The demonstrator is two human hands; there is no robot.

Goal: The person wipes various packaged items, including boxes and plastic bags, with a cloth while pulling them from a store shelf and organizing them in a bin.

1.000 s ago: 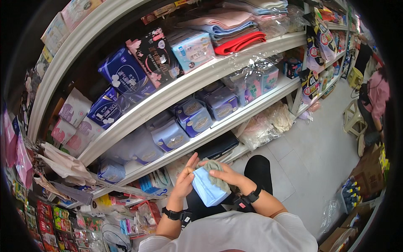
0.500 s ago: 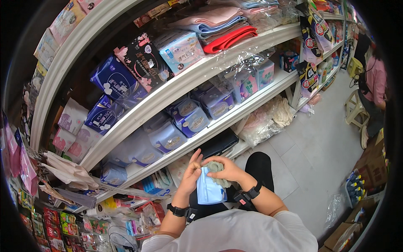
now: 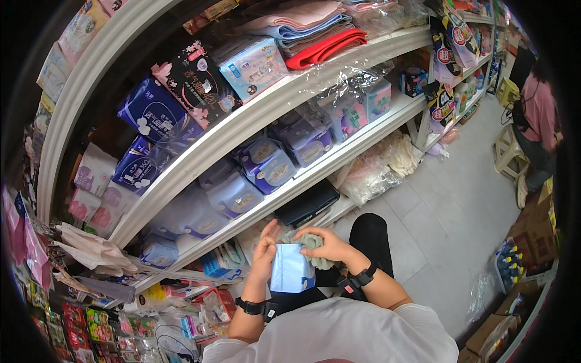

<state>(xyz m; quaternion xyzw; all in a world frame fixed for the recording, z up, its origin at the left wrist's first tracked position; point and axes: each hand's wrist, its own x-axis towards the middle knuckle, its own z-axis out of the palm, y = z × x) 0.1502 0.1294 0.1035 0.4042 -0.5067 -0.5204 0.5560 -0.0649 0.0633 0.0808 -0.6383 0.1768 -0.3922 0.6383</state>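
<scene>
In front of my lap is a light blue soft packet [image 3: 292, 271], apparently a pack of pads, hanging upright. My left hand [image 3: 264, 253] pinches its upper left corner, with some fingers sticking up. A crumpled grey-green cloth [image 3: 315, 261] is bunched in my right hand [image 3: 331, 245], at the packet's upper right edge. The fingers of that hand curl over the cloth, and its thumb lies by the packet. Whether the right hand also grips the packet is hard to see.
Ahead, white shelves [image 3: 266, 202] carry purple packs [image 3: 269, 166] and folded towels [image 3: 321, 51]. A black flat case [image 3: 307, 204] lies on the bottom shelf beside bagged gloves [image 3: 387, 163]. At right are a stool [image 3: 510, 151], a person in pink [image 3: 540, 109] and boxes [image 3: 532, 242].
The packet has shifted slightly left and turned, showing its front more squarely. My left hand has moved left with it; the cloth now sits farther to its right side.
</scene>
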